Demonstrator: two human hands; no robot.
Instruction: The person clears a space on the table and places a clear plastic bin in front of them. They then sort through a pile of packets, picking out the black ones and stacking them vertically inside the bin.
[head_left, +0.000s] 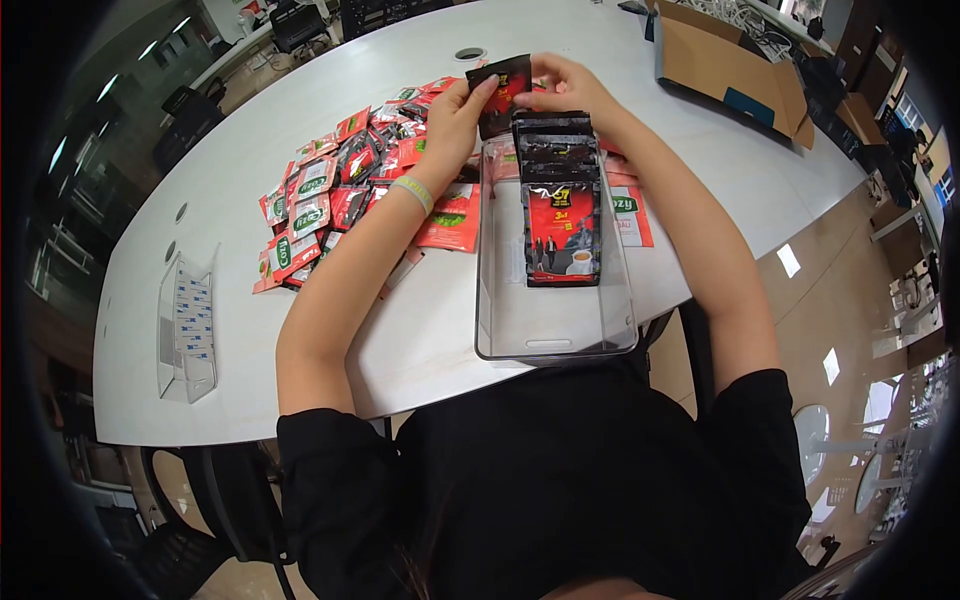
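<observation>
My left hand (456, 122) pinches a black and red coffee sachet (502, 98) by its left side, thumb on the front. At the sachet's right edge, the fingers of my right hand (572, 88) are closed on it too. Just below my hands stands a clear plastic bin (548, 330). Inside it, a row of coffee sachets (562, 232) overlaps, the front one showing "3in1", a cup and small figures. A heap of red Cozy tea sachets (310, 215) and black-red sachets spreads left of the bin, partly behind my left forearm.
Another clear container (188, 330) with blue-marked contents lies at the table's left. An open cardboard box (730, 70) sits at the back right. Cozy sachets (628, 215) lie against the bin's right side. A round cable hole (470, 54) is in the white table (420, 375).
</observation>
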